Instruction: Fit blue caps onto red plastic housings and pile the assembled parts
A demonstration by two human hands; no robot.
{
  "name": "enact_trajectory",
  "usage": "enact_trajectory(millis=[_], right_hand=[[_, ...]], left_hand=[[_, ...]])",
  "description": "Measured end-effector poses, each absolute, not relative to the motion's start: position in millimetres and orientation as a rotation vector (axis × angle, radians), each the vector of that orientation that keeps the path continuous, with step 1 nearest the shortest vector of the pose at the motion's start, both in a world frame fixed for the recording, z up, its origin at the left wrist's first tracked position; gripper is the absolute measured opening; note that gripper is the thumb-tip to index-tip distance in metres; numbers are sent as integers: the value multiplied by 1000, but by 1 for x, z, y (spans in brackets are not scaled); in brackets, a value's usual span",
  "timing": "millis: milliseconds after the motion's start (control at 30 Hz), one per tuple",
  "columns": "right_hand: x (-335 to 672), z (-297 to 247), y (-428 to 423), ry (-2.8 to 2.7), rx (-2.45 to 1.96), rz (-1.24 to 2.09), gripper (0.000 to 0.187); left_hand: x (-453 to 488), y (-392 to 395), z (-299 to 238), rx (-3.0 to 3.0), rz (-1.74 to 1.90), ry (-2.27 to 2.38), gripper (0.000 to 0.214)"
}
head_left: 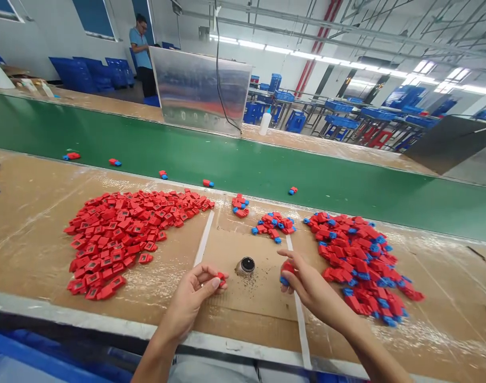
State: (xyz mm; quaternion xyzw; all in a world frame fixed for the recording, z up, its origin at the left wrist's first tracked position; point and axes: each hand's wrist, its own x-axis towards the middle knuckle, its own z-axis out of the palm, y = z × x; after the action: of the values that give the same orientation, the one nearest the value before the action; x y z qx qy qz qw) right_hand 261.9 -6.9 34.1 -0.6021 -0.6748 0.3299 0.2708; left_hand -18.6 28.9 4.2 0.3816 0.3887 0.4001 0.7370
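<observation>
Between thumb and fingers, my left hand (190,298) pinches a small red plastic part (221,279). My right hand (306,282) has its fingers curled round a red-and-blue plastic piece (285,274), with the index finger raised. A small round jar (246,266) with a dark top stands on the cardboard between my hands, dark crumbs scattered around it. To the left spreads a large pile of red parts (123,229). On the right lies a heap of red-and-blue pieces (362,260), and a smaller cluster (273,224) of them sits beyond the jar.
A green conveyor belt (235,162) runs across behind the table, with several red-and-blue pieces lying along it. Beyond it stand a metal panel (203,96) and a white bottle (265,122). A person (141,50) stands at the back left. Blue bins (11,354) are at the lower left.
</observation>
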Motion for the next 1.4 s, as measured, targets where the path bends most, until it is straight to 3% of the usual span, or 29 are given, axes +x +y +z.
enact_trajectory(millis=[167, 267, 567, 800, 1400], right_hand=[[259, 38, 14, -1921, -1628, 794, 24], [257, 44, 20, -2051, -1613, 624, 20], [243, 40, 13, -2229, -1534, 374, 40], [235, 39, 18, -2247, -1592, 304, 20], [228, 40, 20, -2360, -1501, 172, 24]], left_hand=[[-14, 24, -3, 840, 883, 854, 43], [-7, 19, -7, 896, 856, 827, 33], [4, 4, -16, 927, 893, 801, 20], [2, 2, -11, 895, 834, 839, 22], [2, 0, -15, 985, 804, 819, 20]])
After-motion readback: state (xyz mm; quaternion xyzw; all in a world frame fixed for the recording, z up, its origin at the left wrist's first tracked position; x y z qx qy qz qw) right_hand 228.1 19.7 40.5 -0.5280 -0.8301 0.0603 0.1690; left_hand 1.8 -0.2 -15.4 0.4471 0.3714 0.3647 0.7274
